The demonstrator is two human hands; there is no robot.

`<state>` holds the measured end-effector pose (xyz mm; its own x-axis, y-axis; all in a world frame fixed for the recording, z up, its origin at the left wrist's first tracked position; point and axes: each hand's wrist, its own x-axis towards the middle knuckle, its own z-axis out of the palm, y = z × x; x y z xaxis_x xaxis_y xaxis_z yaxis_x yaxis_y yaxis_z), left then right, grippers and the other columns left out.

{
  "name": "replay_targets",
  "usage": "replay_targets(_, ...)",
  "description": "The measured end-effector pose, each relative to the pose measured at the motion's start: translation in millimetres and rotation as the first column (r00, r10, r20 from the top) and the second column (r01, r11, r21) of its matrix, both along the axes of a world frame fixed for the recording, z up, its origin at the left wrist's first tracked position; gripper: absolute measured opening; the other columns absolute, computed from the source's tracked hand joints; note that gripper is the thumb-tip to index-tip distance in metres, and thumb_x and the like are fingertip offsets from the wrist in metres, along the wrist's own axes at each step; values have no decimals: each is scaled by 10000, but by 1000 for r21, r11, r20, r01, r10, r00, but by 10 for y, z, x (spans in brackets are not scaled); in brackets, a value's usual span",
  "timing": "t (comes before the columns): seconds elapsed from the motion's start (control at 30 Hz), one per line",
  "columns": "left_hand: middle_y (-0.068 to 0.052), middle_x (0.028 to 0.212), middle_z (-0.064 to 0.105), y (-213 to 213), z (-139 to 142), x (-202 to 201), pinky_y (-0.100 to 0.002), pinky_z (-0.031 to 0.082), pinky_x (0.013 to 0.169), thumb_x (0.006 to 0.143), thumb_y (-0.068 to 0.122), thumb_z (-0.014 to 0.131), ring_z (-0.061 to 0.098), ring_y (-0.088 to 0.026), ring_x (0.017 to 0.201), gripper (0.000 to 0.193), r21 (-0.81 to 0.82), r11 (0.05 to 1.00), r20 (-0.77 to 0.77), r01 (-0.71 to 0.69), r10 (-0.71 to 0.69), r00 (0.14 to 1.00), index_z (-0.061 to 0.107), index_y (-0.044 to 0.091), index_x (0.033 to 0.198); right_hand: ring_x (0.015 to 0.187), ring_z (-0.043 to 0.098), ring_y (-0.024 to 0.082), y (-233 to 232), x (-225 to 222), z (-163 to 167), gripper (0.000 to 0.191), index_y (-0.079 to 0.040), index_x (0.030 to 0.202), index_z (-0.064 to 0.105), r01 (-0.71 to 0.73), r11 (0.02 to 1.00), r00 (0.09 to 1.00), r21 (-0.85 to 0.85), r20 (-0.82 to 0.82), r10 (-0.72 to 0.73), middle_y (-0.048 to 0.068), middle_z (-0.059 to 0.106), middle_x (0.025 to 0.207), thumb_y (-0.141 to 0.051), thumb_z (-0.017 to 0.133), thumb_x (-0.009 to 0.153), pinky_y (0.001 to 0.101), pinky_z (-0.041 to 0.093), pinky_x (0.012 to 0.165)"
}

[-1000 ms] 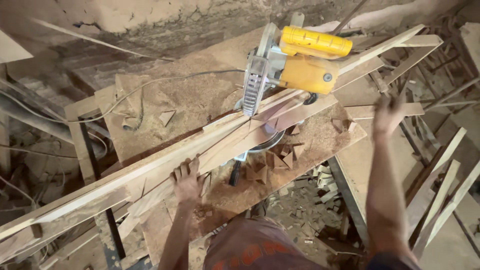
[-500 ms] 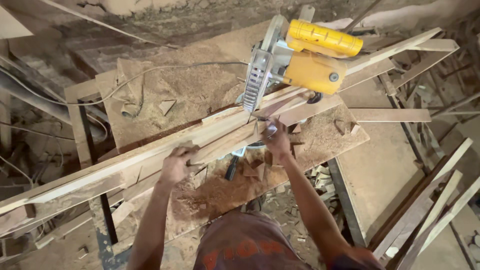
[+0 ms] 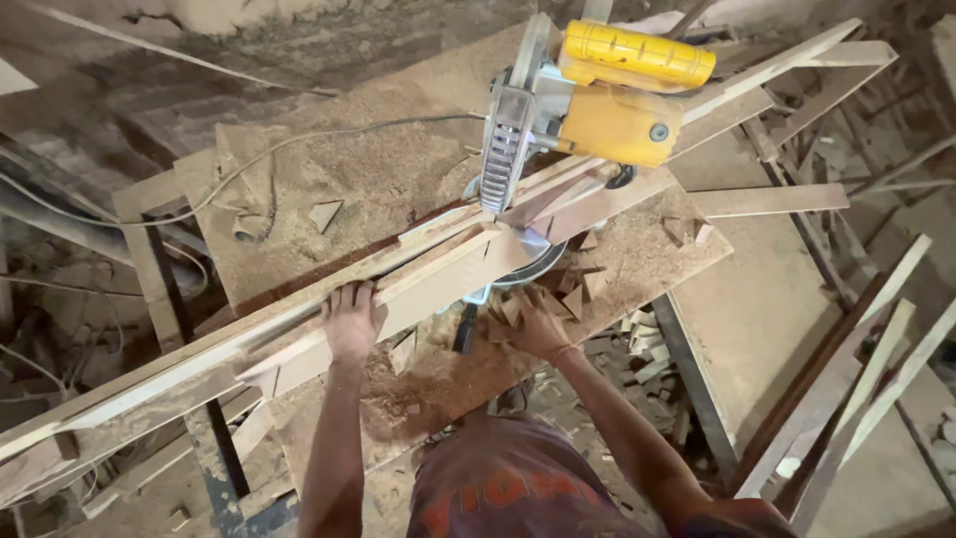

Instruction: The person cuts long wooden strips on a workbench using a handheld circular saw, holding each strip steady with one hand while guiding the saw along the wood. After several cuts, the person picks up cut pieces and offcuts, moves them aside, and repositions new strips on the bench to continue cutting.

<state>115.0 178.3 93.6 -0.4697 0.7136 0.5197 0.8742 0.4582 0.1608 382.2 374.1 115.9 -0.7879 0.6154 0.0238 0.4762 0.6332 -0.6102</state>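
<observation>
Offcuts (image 3: pixel 558 294) lie scattered just past my right hand (image 3: pixel 538 324), and that is where this hand now rests: a second ago it was held up well off to my right above the stacked boards, half a second ago it was coming in near the saw's blade guard, and now it sits lower, palm down on the sawdust-covered tabletop (image 3: pixel 647 259) among the small wedge-shaped scraps. Its fingers are spread apart over the scraps; I cannot tell whether they pinch any one piece. I judge this as clearing or picking through the cut waste in front of the blade.

My left hand (image 3: pixel 351 321) has barely moved. It presses flat on the long wooden strip (image 3: pixel 428 289), fingers laid together over the top edge rather than wrapped round it, pinning the strip against the other long slats behind it.

The strip's long axis runs on a diagonal: from far out beyond my left fingers, low at that side, it passes under them and climbs away to my right, its near end pointing under the yellow mitre saw (image 3: pixel 597 95), which stands beyond both hands. The saw head looks raised, with the strip's end at its base.
</observation>
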Motion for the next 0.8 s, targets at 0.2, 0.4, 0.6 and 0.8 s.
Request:
replay_targets(0.2,-95,1154,683,145,-120,-94,-478,513,987,1013,248,615,639,-294,1060,283,-194,980,289,-43,99,952,680,181,1281,1416,373,503,-88,69,1,858,-71,1507,401,52,997,998,49,-46,-49,261,405,1511,-273,823,787,551,397,1109)
replay_targets(0.4,-69,1315,604,-205,-192,104,-517,459,1013,923,433,682,566,-309,1210,396,39,999,-28,-17,18,999,705,156,1205,1321,523,341,190,505,22,703,-77,1464,495,244,968,944,60,-244,-223,163,496,1462,-116,747,809,446,506,1090)
replay_targets(0.6,-53,1267,633,-204,-273,23,-532,429,1067,884,412,734,577,-308,1196,304,110,979,50,-174,169,984,745,212,1113,1026,639,267,1049,1161,436,612,-6,1422,486,577,798,792,174,-358,-494,176,568,1344,-126,764,890,384,578,817)
replay_targets(0.8,-17,1208,675,-58,-357,-12,-522,423,1068,846,405,759,589,-293,1149,294,94,971,79,-219,212,974,768,208,1064,1061,612,214,1535,1289,1791,306,-27,1326,548,564,543,799,622,-577,-168,127,595,1228,-34,650,1037,346,575,862)
